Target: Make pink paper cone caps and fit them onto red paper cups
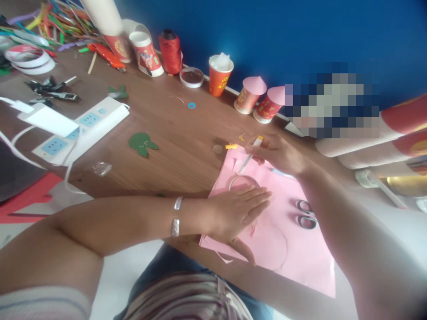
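Observation:
Pink paper (300, 262) lies at the table's front edge, with a curved line drawn on it. My left hand (235, 213) rests on it with the fingers stretched out, over the near part of a round ring (245, 178). The fingers of my right hand (275, 153) are closed round a white marker (249, 155) with a yellow end, its tip pointing down at the paper just beyond the ring. A yellow cap (231, 146) lies at the paper's far left corner. Scissors (306, 214) with dark-rimmed handles lie on the paper's right side.
A white power strip (83, 129) with cables stands at the left, near a green paper shape (143, 143). Along the blue wall are a red thread spool (171, 53), a red cup (220, 75) and two cups with pink cone tops (250, 95). Stacked paper cups (373, 135) lie at the right.

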The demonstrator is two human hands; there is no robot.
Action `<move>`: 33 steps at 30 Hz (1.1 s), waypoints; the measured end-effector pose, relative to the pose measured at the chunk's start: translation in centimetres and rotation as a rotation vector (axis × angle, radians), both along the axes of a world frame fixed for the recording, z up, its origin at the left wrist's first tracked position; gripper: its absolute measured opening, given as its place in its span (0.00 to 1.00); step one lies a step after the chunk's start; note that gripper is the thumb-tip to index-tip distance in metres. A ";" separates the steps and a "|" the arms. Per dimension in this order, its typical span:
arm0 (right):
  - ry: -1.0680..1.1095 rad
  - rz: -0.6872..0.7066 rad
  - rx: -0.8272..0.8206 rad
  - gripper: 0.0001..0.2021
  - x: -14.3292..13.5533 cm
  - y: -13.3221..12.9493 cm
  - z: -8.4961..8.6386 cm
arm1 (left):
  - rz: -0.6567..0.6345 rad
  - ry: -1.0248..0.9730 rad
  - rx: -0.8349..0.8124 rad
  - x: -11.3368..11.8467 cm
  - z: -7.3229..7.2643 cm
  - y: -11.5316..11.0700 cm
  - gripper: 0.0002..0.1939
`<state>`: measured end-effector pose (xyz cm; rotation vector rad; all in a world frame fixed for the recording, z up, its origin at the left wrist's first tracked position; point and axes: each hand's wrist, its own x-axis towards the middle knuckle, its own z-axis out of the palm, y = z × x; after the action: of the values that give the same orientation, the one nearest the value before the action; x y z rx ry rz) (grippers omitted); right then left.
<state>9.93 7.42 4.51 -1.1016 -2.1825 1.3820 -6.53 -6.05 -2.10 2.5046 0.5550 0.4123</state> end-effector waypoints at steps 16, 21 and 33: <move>0.160 -0.253 0.015 0.20 4.5 -3.4 -1.3 | -0.004 -0.015 0.078 -0.9 1.1 1.0 0.51; 0.218 -0.274 0.046 0.14 5.2 -4.4 -1.9 | -0.054 0.024 0.094 -1.2 2.0 1.6 0.49; 0.201 -0.342 0.113 0.08 6.5 -6.1 -1.9 | -0.065 0.111 0.066 -1.2 2.3 1.8 0.47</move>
<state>16.39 1.30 2.61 -1.1715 -1.8068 1.1501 -7.75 -4.24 0.23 2.6130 0.5084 0.2729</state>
